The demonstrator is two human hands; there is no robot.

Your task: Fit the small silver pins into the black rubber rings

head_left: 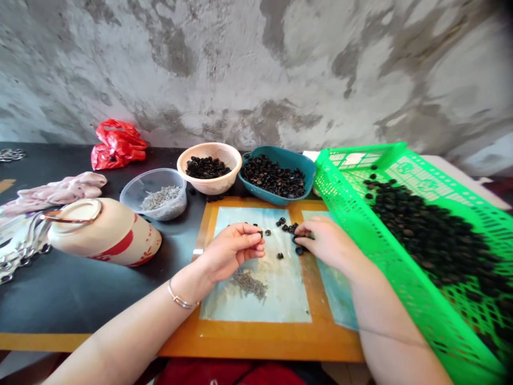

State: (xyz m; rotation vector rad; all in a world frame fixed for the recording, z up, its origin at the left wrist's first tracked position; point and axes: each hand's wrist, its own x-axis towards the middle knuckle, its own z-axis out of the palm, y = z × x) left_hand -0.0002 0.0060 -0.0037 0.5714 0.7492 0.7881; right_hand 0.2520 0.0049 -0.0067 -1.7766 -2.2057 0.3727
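My left hand [230, 252] is above the pale sheet [256, 299], thumb and fingertips pinched together on a small black round piece [261, 233]. At the sheet's right edge, the fingers of my right hand [331, 240] are closed on a black piece within a small cluster of black round pieces [300, 249]; the fingers partly hide it. A few more loose black pieces [280, 256] lie between my hands. Below my left hand, a pile of thin grey pins or nails [249, 284] rests on the sheet.
Behind stand a clear tub of grey pins [174, 208], a peach bowl [216, 184] and a teal basin [276, 200], both holding black pieces. A green basket [352, 219] of black pieces is at right. A flask [108, 232], gloves [68, 188] and red bag [118, 144] are left.
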